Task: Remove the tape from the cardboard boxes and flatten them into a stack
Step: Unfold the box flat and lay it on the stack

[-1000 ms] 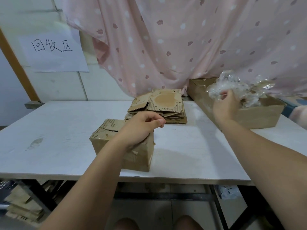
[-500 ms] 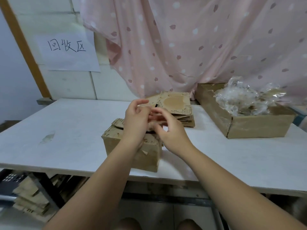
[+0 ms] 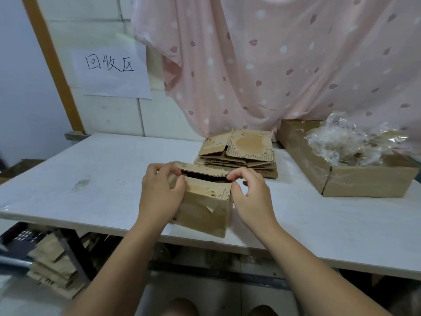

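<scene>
Small brown corrugated cardboard box [image 3: 205,208], flaps parted: left hand [image 3: 163,192] and right hand [image 3: 250,197] pinch its ragged flap edges. Large open cardboard carton [image 3: 364,183] holds crumpled clear tape [image 3: 350,142].

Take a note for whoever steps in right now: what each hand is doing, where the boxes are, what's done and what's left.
Hands: left hand grips the box at its left end; right hand pinches the far top flap, lifted a little.
Places: the box stands at the near edge of the table. The flattened stack lies behind it, and the tape wad sits in the carton on the right.
Done: several boxes flattened.
Left: open this box, strip any tape, flatten it, stack it.
</scene>
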The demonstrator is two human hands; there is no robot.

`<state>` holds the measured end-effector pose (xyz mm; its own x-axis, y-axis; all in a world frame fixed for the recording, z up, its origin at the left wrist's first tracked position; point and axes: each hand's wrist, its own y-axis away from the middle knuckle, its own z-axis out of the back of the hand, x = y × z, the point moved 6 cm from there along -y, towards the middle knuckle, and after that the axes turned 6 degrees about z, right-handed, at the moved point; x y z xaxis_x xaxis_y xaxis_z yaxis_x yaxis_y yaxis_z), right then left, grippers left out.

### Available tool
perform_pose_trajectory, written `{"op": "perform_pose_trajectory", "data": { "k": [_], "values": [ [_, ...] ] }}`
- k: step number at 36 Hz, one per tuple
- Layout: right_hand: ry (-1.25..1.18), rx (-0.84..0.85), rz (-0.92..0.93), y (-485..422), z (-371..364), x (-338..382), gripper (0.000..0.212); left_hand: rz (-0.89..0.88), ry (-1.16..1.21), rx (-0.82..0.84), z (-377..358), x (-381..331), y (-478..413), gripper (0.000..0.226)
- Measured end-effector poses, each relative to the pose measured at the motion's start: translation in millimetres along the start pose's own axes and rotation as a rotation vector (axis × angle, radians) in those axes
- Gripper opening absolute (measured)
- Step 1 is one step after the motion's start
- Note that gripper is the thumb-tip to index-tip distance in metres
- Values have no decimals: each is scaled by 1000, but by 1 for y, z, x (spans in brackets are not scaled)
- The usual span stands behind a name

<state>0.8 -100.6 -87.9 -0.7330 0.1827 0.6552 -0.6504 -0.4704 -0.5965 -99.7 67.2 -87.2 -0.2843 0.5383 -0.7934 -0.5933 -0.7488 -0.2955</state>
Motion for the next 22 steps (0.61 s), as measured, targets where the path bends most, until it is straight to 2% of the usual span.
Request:
{"op": "perform_pose_trajectory", "data": {
  "k": [3,5,10,13,15,18,20,22],
  "values": [
    [-27,62,10,-1,-1,7,31,-12,3,124,1,-4,1,31],
    [2,153,3,-4,-3,10,32,6,6,242,0,-6,1,37],
    [127,352,-62,-11,-8,20,36,-62,-123,292,7,-17,7,25],
    [219,469,-110,-11,-16,24,40,-76,-20,342,10,-21,11,23],
    [114,487,-162,-12,-17,30,58,-48,112,326,15,-21,11,32],
    [-140,501,-271,-14,-11,40,67,24,244,199,26,-17,10,48],
    [-207,496,-314,-15,-5,41,67,22,262,144,30,-16,10,50],
    [-173,511,-293,-13,-5,42,52,-7,252,151,31,-17,13,49]
  ]
}}
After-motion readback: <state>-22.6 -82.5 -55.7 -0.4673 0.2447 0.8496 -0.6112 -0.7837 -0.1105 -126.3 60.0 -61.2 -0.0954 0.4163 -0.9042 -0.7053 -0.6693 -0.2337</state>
